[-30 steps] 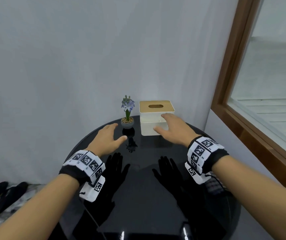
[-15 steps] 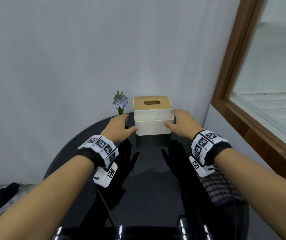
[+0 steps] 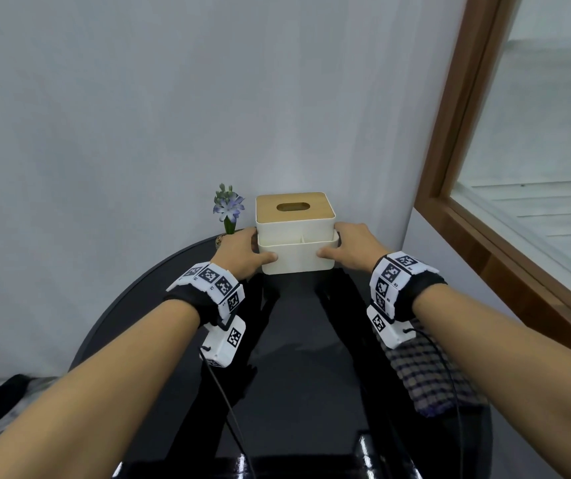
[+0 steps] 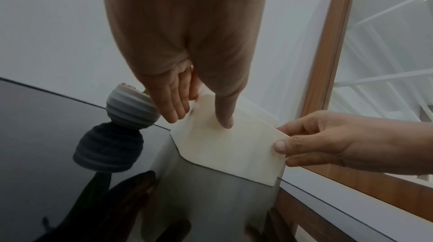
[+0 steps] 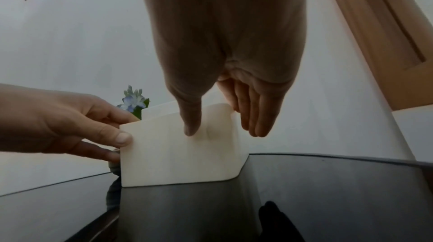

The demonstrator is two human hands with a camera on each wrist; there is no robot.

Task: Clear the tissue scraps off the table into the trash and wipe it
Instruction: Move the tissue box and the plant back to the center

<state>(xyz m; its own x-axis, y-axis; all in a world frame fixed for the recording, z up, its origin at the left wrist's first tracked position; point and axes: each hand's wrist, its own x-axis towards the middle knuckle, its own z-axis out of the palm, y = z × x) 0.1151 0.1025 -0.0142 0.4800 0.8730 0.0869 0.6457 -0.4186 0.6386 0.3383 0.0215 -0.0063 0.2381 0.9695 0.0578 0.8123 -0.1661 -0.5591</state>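
Note:
A white tissue box (image 3: pixel 294 257) with a wooden slotted lid stands at the far edge of the round black glossy table (image 3: pixel 294 357). My left hand (image 3: pixel 242 254) grips its left front corner, thumb on the front face and fingers along the side. My right hand (image 3: pixel 353 247) grips the right front corner the same way. The left wrist view shows the box (image 4: pixel 234 146) between my left hand (image 4: pixel 199 120) and my right hand (image 4: pixel 311 140). In the right wrist view the box (image 5: pixel 178 153) rests flat on the table. No tissue scraps show in any view.
A small potted blue flower (image 3: pixel 228 212) stands just left of the box, its ribbed pot (image 4: pixel 131 110) close to my left fingers. A checked cloth (image 3: pixel 425 378) lies under my right forearm. A wall is behind; a wooden window frame (image 3: pixel 450 167) is at right.
Both hands have reached forward from above the table to the box; the left came in from beside the flower pot, and each now holds a front corner.

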